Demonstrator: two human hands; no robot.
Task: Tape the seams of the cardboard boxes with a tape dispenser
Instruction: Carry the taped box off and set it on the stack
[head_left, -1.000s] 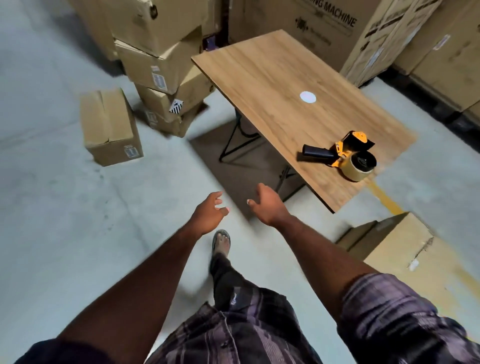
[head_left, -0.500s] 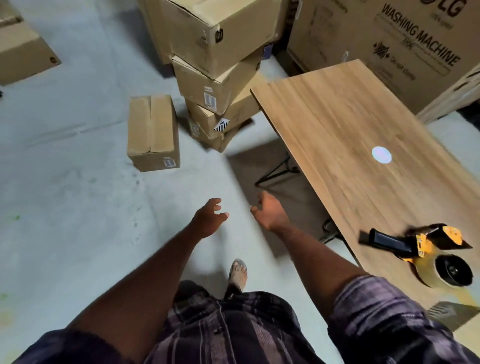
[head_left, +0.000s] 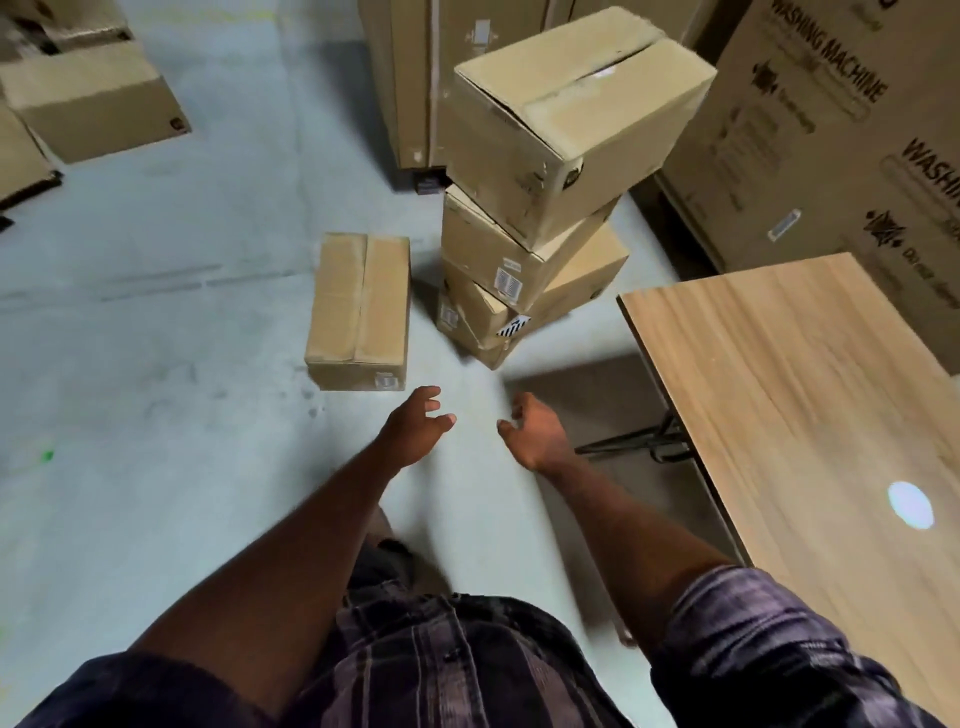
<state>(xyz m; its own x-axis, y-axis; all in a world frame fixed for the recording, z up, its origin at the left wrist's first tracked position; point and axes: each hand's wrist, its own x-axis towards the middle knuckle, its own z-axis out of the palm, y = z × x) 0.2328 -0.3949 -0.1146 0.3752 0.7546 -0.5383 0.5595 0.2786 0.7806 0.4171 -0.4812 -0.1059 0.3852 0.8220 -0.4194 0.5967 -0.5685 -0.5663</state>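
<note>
A small cardboard box (head_left: 358, 312) lies alone on the concrete floor, its top seam running away from me. Just right of it leans a stack of several cardboard boxes (head_left: 561, 124), the top one large with a gaping seam. My left hand (head_left: 413, 426) and my right hand (head_left: 535, 428) reach forward side by side above the floor, fingers loosely spread, holding nothing. Both hang just short of the small box. The tape dispenser is out of view.
A wooden table (head_left: 810, 415) on black metal legs fills the right side. Big washing machine cartons (head_left: 841, 130) stand behind it. More boxes (head_left: 88, 98) sit on the floor at the far left. Tall cartons (head_left: 410, 78) rise behind the stack.
My view has swung left and forward, so the tape dispenser on the table has left the frame. The small box and the stack are nearer. Both hands stay outstretched and hold nothing.
</note>
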